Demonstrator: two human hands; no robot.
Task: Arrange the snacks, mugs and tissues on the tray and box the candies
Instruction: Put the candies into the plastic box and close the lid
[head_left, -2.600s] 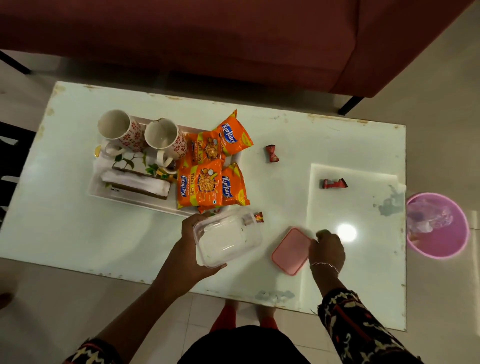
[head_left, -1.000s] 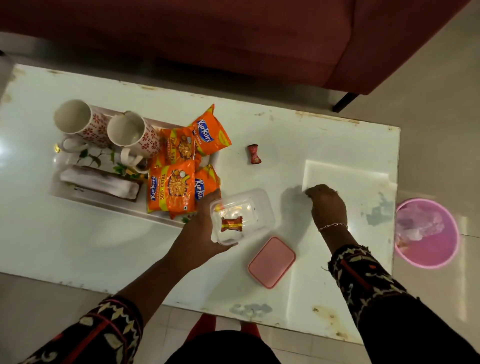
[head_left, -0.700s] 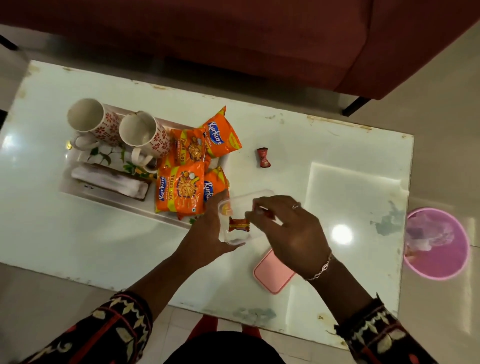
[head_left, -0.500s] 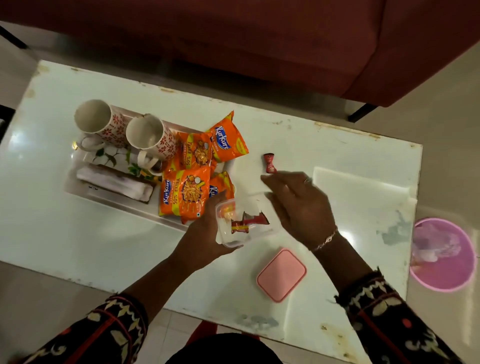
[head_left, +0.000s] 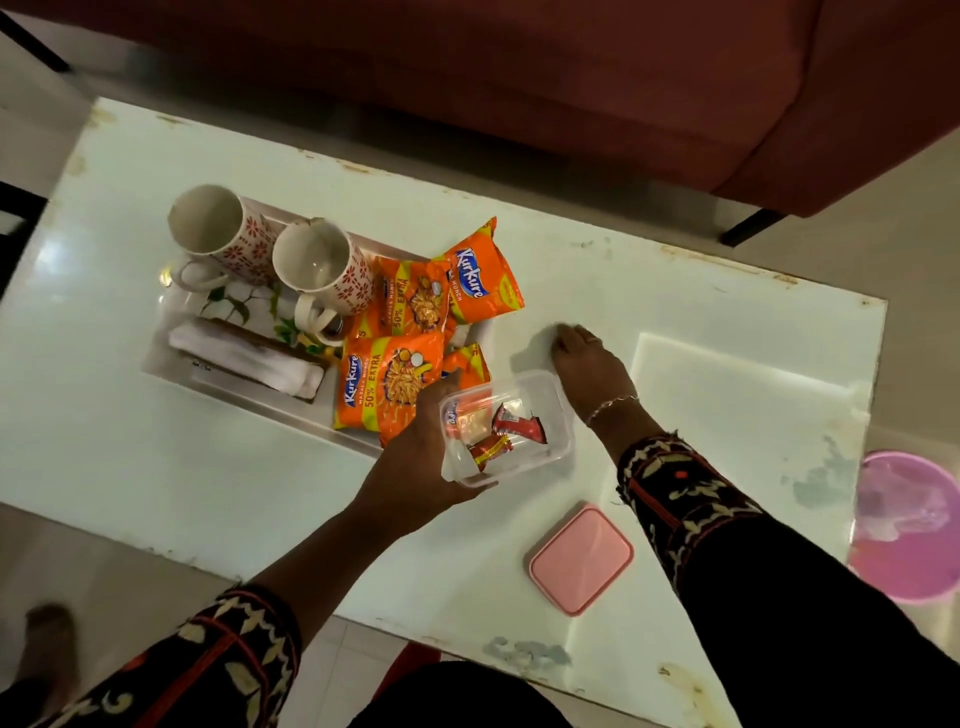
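My left hand grips a clear plastic box just above the table, right of the tray. Two red-wrapped candies lie inside it. My right hand reaches past the box, fingers bunched down on the tabletop over the last loose candy, which they cover. The box's pink lid lies flat near the front edge. The tray at the left holds two floral mugs, a tissue pack and several orange snack packets.
The white table is glossy, with worn edges. A red sofa runs along its far side. A pink bin stands on the floor off the right end. My feet show below the front edge.
My right hand dropped a second candy into the box, then reached forward to the candy lying beyond it and closed over it. My left hand has kept hold of the box.
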